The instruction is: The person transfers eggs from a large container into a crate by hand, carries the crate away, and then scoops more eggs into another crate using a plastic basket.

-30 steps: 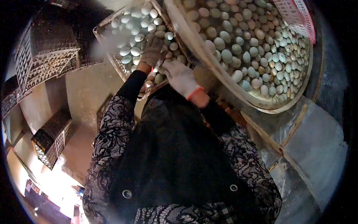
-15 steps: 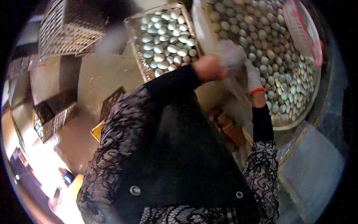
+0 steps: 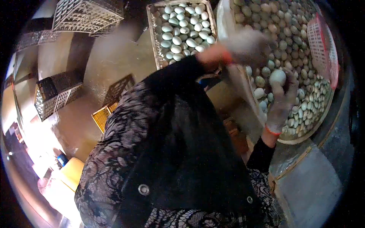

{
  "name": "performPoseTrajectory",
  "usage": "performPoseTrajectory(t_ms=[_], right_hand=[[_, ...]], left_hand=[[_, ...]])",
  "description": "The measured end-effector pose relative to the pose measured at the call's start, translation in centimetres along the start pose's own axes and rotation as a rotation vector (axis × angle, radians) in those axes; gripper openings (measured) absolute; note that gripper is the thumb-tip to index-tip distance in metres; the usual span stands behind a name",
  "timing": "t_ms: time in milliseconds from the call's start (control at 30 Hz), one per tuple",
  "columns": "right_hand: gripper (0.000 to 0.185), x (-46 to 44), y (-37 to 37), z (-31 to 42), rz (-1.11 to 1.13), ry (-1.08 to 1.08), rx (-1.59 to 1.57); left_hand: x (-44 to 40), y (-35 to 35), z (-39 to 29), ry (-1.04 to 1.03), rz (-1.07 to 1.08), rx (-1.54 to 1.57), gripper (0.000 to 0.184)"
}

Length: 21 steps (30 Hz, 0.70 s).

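A large round tub (image 3: 300, 140), its rim pale, is full of pale bluish-green and brownish eggs (image 3: 304, 104). My right hand (image 3: 281, 104), in a whitish glove with an orange cuff, is over the tub with its fingers around one pale egg (image 3: 278, 77). Above and left of it, my left hand (image 3: 251, 47), gloved too, reaches over the tub's near-left side. Motion smears its fingers, so what it holds, if anything, does not show. Left of the tub stands a rectangular crate (image 3: 153, 38) with many pale eggs (image 3: 183, 30) inside.
A pink-edged plastic basket (image 3: 319, 49) leans inside the tub's right side. Stacked plastic crates (image 3: 87, 17) stand upper left, with a dark crate (image 3: 59, 95) below them. A yellow crate (image 3: 102, 117) sits on the floor beside my left sleeve. Reddish bricks (image 3: 237, 136) lie below the tub.
My hands were close together at the tub's left rim; now they are apart. The right has moved over the eggs and shows an egg in its fingers. The left has shifted right. The view has shifted.
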State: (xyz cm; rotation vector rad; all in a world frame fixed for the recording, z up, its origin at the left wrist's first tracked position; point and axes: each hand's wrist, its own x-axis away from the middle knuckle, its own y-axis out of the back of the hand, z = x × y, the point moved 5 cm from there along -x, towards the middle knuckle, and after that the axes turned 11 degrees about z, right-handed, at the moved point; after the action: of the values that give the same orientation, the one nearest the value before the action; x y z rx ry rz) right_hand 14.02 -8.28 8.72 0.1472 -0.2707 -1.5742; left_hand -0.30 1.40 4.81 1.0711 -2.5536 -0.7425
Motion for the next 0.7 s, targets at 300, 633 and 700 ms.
performPoseTrajectory(t_ms=[300, 633, 700], right_hand=[[0.031, 1.3, -16.2, -14.0, 0.586, 0.104, 0.527], [0.032, -0.4, -21.1, -25.4, 0.977, -0.141, 1.090], [0.034, 0.0, -21.1, -26.7, 0.953, -0.032, 1.128]], left_hand=[[19.4, -4.8, 19.0, 0.547, -0.179, 0.087, 0.049], [17.8, -17.3, 26.2, 0.278, -0.224, -0.003, 0.047], [18.0, -18.0, 25.9, 0.277, -0.213, -0.241, 0.050]])
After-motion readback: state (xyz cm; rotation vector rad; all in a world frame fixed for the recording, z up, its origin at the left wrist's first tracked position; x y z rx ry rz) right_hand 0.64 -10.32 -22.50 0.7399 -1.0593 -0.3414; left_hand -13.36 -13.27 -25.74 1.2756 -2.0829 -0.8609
